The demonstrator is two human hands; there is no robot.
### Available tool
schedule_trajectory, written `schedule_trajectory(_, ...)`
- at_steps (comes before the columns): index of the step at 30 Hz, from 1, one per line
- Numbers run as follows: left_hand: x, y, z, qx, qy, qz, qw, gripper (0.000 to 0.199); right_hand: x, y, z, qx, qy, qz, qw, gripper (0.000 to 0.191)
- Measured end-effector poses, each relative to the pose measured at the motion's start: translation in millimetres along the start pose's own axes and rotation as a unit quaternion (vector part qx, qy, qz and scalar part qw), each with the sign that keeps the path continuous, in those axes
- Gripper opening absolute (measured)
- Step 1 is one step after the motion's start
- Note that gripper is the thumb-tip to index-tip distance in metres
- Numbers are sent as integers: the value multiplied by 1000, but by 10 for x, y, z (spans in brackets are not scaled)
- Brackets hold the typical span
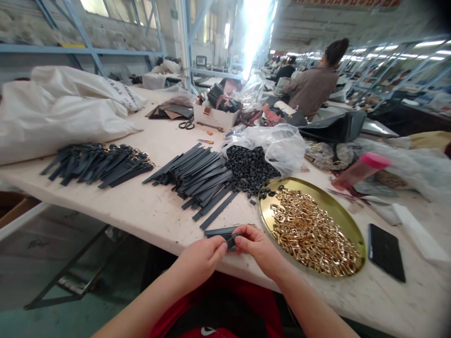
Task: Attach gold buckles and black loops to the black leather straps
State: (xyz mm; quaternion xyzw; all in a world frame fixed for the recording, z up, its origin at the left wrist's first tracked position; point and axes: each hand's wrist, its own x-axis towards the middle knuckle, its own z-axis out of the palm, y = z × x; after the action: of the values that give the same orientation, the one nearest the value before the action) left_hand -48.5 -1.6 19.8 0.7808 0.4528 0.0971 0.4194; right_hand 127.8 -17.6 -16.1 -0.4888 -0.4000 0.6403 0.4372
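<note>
"What do we see over on our left?"

"Windows (94,6) behind blue metal racks (116,51)."

"And the light?"

"We have a white glare (259,33) ahead and long ceiling lamps (430,43) glowing in rows at the right."

"Beneath us?"

"Our pale table (134,202) stands over a green floor (66,324)."

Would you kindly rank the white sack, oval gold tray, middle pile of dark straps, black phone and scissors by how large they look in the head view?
1. White sack, cut off by the left edge
2. Oval gold tray
3. Middle pile of dark straps
4. Black phone
5. Scissors
</note>
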Motion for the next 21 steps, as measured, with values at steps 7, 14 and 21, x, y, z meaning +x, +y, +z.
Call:
schedule_trajectory(7,-14,71,119,-110,49,1,993,36,-133,47,127,-4,0,-52,999,41)
schedule_trajectory(14,85,31,161,-180,66,-19,981,38,278,-345,-1032,-577,233,-77,779,22)
schedule_trajectory(21,148,34,237,-178,35,-14,983,33,651,-354,-1490,-621,208,-30,755,8)
